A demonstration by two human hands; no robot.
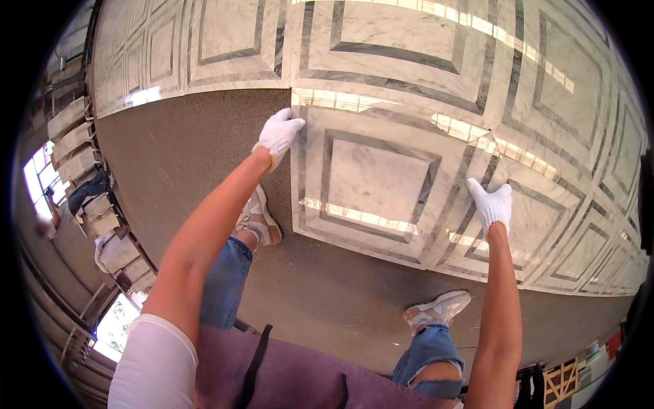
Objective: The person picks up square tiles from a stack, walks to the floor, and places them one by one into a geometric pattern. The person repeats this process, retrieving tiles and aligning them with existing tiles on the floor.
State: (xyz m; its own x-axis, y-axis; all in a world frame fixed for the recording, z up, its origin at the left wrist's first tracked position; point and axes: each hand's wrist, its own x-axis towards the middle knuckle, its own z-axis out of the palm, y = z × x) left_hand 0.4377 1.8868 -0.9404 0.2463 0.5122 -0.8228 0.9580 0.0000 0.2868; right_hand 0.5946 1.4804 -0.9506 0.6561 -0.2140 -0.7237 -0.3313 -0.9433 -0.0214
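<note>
Reaching out with both gloved hands, I have the tile (378,180) before me on the floor (320,293), its far edge against the upper row (402,27) and its right side against the next tile (538,211). My left hand (278,133) is at its left edge, near the far corner, thumb lying toward the marble; I cannot tell whether the fingers pinch that edge or only rest by it. My right hand (492,206) is spread over the next tile, thumb well apart from the fingers; I cannot tell whether it presses down.

A push from the left that is too hard could, I judge, knock edge against edge and chip the marble, most easily at the far right corner, where the seams meet. Uneven pressure could leave the joint crooked, and smooth gloves might slip on the polish. A fingertip could be nipped if it sits under the edge.

My left shoe (259,218) stands near the tile's left edge, so it limits room there; my right shoe (439,308) is just below the near side. The purple apron (286,361) hangs between my knees. Off left are pale slabs (71,143) and another person (88,191); a wooden crate (562,382) is low on the right.
</note>
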